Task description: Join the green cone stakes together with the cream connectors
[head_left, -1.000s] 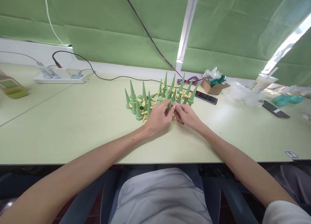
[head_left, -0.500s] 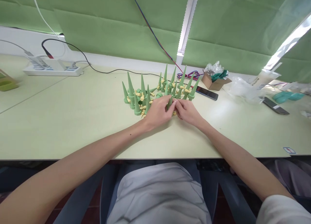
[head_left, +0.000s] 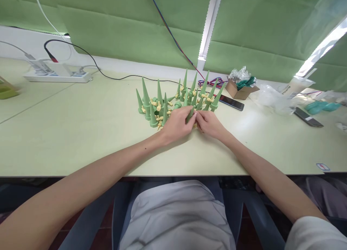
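Several green pointed cones (head_left: 145,98) stand in a cluster on the table, with small pale-yellow pieces (head_left: 158,106) attached or lying among them. At the front of this cluster, my left hand (head_left: 179,124) is closed around a green cone (head_left: 191,114) that tilts up between thumb and fingers. My right hand (head_left: 210,123) meets it from the right, its thumb and fingertips pinched together beside that cone. Whatever the right fingertips pinch is hidden. Both wrists hover low over the tabletop (head_left: 94,134).
A phone (head_left: 231,102) lies right of the cones, before a small cardboard box (head_left: 240,91) with green contents. Farther right are plastic bags (head_left: 273,100), a cup (head_left: 296,86) and a dark flat device (head_left: 308,117). A power strip (head_left: 58,77) sits back left; a black cable runs behind the cones.
The view has shifted very slightly. Both hands stay together at the same spot, and the held cone leans a little more to the right.
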Action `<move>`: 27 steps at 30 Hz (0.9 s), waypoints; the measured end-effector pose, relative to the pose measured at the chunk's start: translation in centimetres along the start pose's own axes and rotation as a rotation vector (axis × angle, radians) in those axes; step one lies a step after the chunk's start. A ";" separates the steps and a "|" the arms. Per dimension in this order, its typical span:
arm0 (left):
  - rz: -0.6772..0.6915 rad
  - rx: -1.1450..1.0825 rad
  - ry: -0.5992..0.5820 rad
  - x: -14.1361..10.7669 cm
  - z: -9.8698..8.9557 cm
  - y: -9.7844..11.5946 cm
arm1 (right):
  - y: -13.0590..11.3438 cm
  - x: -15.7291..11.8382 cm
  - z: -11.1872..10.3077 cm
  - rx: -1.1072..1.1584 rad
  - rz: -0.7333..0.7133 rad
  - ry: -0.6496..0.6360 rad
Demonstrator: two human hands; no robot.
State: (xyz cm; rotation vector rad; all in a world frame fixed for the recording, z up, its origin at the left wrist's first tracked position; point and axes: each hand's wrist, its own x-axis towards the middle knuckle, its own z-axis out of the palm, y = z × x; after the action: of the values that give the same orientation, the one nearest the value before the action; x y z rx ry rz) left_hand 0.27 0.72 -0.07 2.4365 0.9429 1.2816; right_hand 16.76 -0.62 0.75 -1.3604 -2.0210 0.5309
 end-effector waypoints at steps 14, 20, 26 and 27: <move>0.001 0.014 -0.035 0.0 0.0 0.0 | -0.1 0.0 -0.1 -0.034 0.001 -0.057; -0.007 0.024 -0.080 -0.1 0.0 0.0 | -0.1 0.0 -0.2 -0.055 0.017 -0.108; 0.003 0.013 -0.101 -0.1 -0.1 0.1 | 0.0 0.0 -0.5 -0.070 -0.003 -0.135; 0.000 0.016 -0.104 -0.1 0.0 0.1 | 0.0 0.0 -0.5 -0.075 -0.004 -0.139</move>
State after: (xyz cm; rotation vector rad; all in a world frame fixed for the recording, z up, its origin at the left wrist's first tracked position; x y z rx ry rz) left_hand 0.24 0.59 -0.06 2.4879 0.9291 1.1396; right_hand 17.12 -0.61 1.11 -1.3972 -2.1744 0.5676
